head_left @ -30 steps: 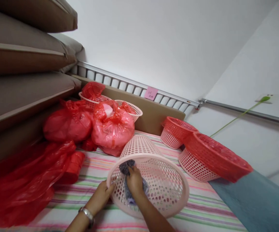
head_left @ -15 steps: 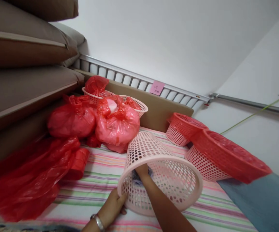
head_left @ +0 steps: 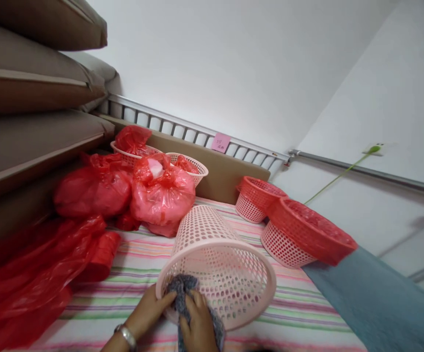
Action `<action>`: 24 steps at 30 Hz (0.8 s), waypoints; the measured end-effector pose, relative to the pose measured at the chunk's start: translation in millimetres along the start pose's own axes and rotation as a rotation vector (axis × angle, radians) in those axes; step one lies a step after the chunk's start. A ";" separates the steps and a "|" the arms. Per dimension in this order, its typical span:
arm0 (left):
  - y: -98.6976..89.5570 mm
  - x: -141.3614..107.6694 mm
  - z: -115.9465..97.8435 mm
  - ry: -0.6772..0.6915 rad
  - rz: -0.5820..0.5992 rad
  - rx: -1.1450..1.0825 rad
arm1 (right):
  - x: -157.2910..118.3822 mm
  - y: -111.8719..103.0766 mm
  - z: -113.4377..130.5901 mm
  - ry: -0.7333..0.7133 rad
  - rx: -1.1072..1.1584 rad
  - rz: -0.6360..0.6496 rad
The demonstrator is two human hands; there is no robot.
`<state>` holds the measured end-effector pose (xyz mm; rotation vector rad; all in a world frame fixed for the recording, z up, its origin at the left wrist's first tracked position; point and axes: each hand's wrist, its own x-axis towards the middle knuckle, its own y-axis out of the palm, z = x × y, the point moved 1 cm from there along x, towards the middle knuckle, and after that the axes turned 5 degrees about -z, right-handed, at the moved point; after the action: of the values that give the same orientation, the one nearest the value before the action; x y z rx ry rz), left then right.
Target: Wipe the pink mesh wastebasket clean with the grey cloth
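A pale pink perforated wastebasket (head_left: 212, 230) lies on its side on a striped sheet, its mouth facing me. My left hand (head_left: 153, 305), with a silver bracelet on the wrist, grips the rim at the lower left; the thumb lies over the edge against a grey-blue cloth (head_left: 182, 288). Bunched in my right hand (head_left: 199, 322), that cloth drapes over the lower left rim and hangs down in front of it. The right fingers press it at the basket's mouth.
Red plastic bags stuffed full (head_left: 162, 195) sit at the left, beside a roll of red bags (head_left: 103, 254). Two pink baskets lined with red plastic (head_left: 288, 244) stand at the right, near a blue-grey sheet (head_left: 373, 298). Stacked cushions (head_left: 32, 88) rise on the left.
My right hand has come out from deep inside the wastebasket to its lower left rim, bringing the cloth along. The left hand stays on the rim. The whole view has shifted slightly.
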<state>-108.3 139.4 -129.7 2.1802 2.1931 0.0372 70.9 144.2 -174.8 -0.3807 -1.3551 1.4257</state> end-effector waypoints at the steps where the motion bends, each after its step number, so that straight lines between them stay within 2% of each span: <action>1: -5.4 1.0 -3.5 0.027 0.003 0.003 | -3.3 -2.1 -0.4 -0.017 0.008 0.016; 4: -16.0 3.1 -8.8 0.053 0.000 0.019 | -4.2 -9.2 3.9 -0.029 0.025 0.059; 7: -16.5 3.0 -7.6 0.015 -0.025 0.032 | 9.8 -12.6 11.0 0.022 0.014 0.069; 12: -10.2 -0.1 -7.9 -0.139 -0.010 0.048 | 69.9 -1.1 5.3 0.138 -0.055 -0.018; 18: -7.6 -2.9 -8.8 -0.181 0.021 0.029 | 153.2 24.1 -30.4 0.209 -0.060 -0.100; 21: -5.2 -2.2 -5.4 -0.200 0.040 0.016 | 177.6 33.6 -45.4 0.206 -0.038 -0.081; 24: -3.4 -1.0 -4.5 -0.211 0.056 -0.013 | 184.6 36.6 -51.0 0.204 -0.031 -0.059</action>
<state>-111.9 138.4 -125.3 2.1289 2.0132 -0.1674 27.1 331.7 -143.5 -0.4887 -1.2138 1.2821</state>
